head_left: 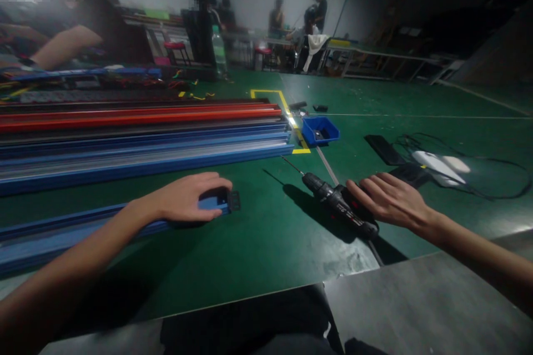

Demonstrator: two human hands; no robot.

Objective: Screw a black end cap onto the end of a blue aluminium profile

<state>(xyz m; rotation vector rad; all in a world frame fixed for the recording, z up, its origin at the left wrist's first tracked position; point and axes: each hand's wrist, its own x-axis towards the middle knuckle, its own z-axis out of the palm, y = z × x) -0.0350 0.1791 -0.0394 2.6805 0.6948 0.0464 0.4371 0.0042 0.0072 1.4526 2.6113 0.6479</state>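
Head view, dim light, upper part of the frame blurred.

Hidden or cut off: my left hand (187,198), centre left of the frame, lies curled over the near end of a blue rail (62,233). Fingers are wrapped down over its top, so the rail end under the palm is covered; only a small black end cap (234,200) shows just past the fingertips. The rail runs out of the frame at the lower left. My right hand (391,199), centre right, is flat and open with fingers spread, resting over the rear of a black drill (337,205). I cannot tell whether it grips the drill or only touches it; the handle is under the palm. The drill bit points to the upper left, and the drill lies on the green table (258,255).

Behind the rail, a stack of long rails (145,138), red, black and blue, fills the left middle and is cut off at the left edge. Small blue bin (320,130) just beyond the stack's right end; contents too dark to make out. White object with black cables (437,163) at right, unclear.

Edges and room: the table's near edge runs across the bottom of the frame. Bare green surface lies between my two hands and in front of them.
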